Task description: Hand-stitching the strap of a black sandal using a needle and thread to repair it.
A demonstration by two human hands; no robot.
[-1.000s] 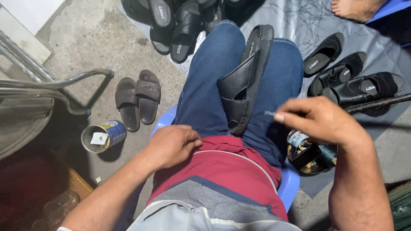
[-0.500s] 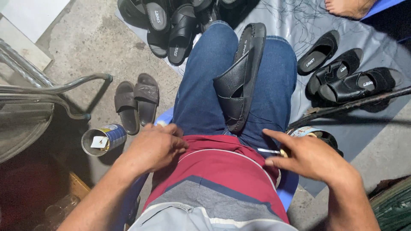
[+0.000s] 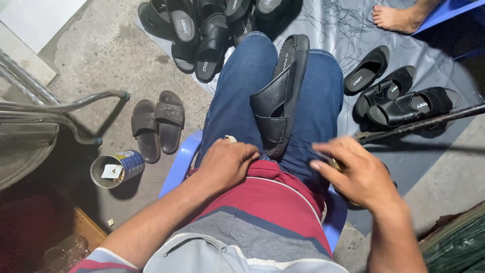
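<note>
A black leather sandal [image 3: 280, 101] lies sole-side on my lap, between my blue-jeaned thighs [image 3: 242, 91]. My left hand [image 3: 227, 164] rests curled on my lap, knuckles against the sandal's heel; a small pale bit shows at its top, too small to identify. My right hand [image 3: 353, 174] hovers over my right thigh, a little blurred, fingers pinched on a thin tool [image 3: 334, 164] of which only a yellowish bit shows. I sit on a blue plastic stool [image 3: 177, 167].
Several black sandals [image 3: 202, 25] are piled ahead on a grey sheet [image 3: 434, 55], more [image 3: 399, 103] at right under a dark rod [image 3: 424, 124]. Brown slippers [image 3: 156, 124] and an open tin can [image 3: 116, 169] stand left. Another person's bare foot [image 3: 396, 17] is top right.
My right hand has come down from beside the sandal to low over my right thigh and in toward my body. My left hand has shifted slightly toward the sandal's heel.
</note>
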